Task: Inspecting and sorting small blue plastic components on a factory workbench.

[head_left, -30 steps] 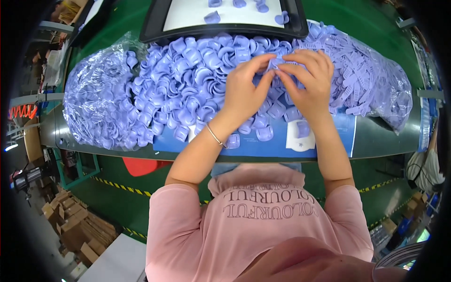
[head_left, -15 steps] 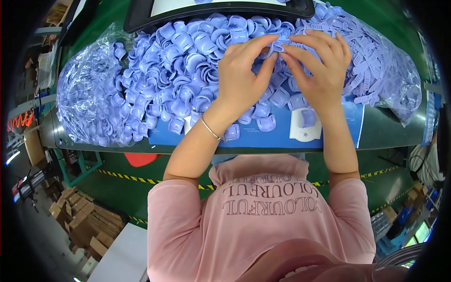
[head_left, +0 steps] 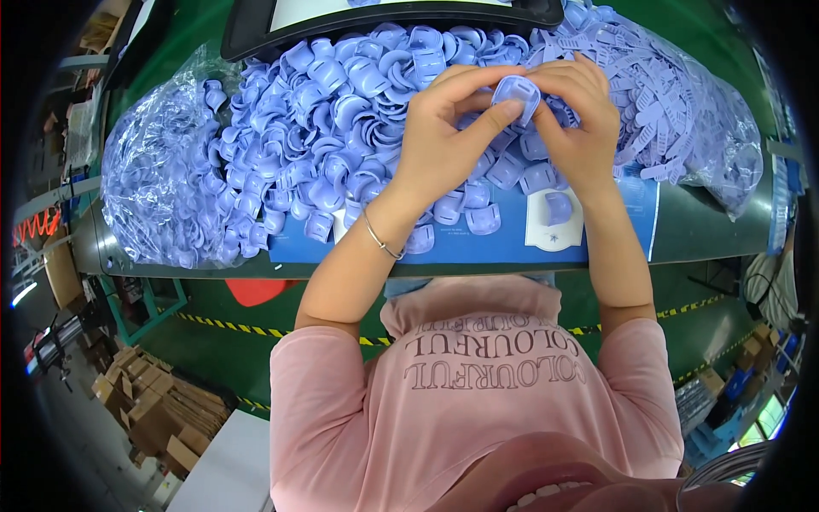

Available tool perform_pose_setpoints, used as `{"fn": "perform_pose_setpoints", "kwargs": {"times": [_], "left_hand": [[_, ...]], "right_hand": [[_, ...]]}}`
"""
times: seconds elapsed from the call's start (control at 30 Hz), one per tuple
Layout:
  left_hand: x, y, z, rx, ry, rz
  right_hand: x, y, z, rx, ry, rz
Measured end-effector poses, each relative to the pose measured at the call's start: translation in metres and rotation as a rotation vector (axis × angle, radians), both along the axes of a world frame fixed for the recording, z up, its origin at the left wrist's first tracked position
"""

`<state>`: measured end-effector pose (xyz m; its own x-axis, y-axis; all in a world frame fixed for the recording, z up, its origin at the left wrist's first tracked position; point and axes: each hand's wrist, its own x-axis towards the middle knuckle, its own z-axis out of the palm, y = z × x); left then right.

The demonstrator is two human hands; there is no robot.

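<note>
Between both hands, the lilac piece has turned.

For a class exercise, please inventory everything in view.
Held piece: one, lilac, at the fingertips
Curved pieces: uncountable, lilac, heaped centre and left
Slotted strips: uncountable, lilac, table's right
Clear bags: two, transparent, left and right table ends
Tray: one, black and white, far side
Printed sheet: one, blue and white, under nearest pieces
Table: one, green, beneath these
Seat-like object: one, red, below table, left
Cardboard boxes: several, brown, lower left and right
Floor tape: several strips, yellow-black, across floor
Coiled hose: one, red, far left
Bracelet: one, silver, left wrist
Shirt: one, pink, torso
Left hand: one, bare, holding that piece
Right hand: one, bare, beside that piece
</note>
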<state>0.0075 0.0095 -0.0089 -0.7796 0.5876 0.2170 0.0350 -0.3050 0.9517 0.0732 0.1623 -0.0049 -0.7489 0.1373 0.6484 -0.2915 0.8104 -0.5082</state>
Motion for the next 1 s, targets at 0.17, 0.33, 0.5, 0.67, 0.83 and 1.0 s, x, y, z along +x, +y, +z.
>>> {"fn": "perform_pose_setpoints", "kwargs": {"times": [0.17,0.33,0.5,0.67,0.83,1.0], "left_hand": [[-0.009,-0.003,-0.006,-0.136,0.238,0.088],[-0.009,-0.003,-0.001,-0.155,0.418,0.042],[0.002,0.001,0.002,0.061,0.141,0.057],[-0.006,-0.008,0.009,-0.271,0.837,0.186],[-0.005,-0.009,0.006,-0.399,1.066,0.125],[-0.005,-0.008,-0.004,-0.139,0.405,0.024]], "right_hand": [[-0.002,0.006,0.000,0.032,0.000,-0.038],[-0.005,0.027,-0.007,-0.098,-0.032,-0.049],[0.002,0.009,-0.003,-0.362,-0.255,0.122],[0.001,0.006,0.002,-1.026,-0.335,0.438],[0.003,0.006,0.004,-1.038,-0.288,0.455],[0.002,-0.002,0.002,-0.727,-0.073,0.402]]}}
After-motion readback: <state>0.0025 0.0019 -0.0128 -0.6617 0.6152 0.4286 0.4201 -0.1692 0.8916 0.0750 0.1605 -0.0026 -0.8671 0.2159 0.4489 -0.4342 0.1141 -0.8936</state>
